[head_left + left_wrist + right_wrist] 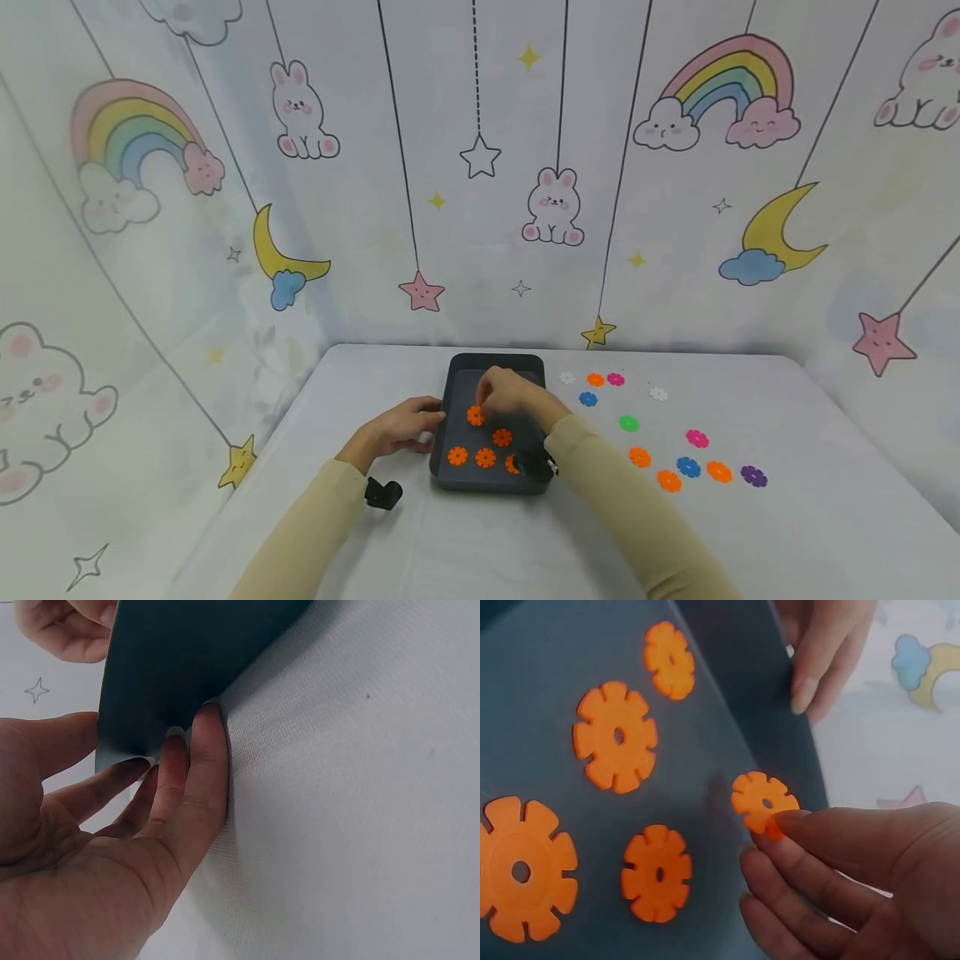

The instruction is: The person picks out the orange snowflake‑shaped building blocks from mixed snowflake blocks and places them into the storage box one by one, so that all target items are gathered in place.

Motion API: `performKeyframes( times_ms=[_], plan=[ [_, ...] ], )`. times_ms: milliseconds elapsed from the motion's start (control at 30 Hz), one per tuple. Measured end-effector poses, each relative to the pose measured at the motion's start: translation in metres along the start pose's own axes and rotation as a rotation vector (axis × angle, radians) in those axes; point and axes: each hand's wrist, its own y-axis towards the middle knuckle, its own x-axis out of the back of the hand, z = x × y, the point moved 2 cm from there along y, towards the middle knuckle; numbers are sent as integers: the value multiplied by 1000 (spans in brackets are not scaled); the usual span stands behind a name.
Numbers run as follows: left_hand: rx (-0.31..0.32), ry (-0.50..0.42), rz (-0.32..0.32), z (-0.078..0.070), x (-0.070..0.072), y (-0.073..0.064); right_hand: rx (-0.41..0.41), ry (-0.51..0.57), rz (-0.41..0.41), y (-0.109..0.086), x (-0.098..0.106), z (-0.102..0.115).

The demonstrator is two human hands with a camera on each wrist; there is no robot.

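Note:
My right hand pinches an orange notched disc between thumb and fingers, above a dark rectangular tray. Inside the tray lie several more orange discs, among them one disc with a small round centre hole and slots round its rim. The right forearm partly covers the tray's right side. My left hand rests at the tray's left side. Its mostly straight fingers touch the outer wall, and the thumb lies near the rim.
To the tray's right, loose discs are spread over the white table: a green disc, a purple disc, a blue disc, plus several orange, pink and white ones. A patterned cloth wall stands behind.

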Motion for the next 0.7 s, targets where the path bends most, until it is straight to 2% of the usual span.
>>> performKeyframes(
  times_ms=[467,600,700],
  plan=[
    [5,4,2,-1,-2,1,-79,-61,-29,9,-10,-15],
    [9,0,-1,-1,-2,1,-80,-84,-30,5,-5,-14],
    [10,-3,-3,0,-1,1,-50,-89,-42,-3,3,-10]
  ],
)
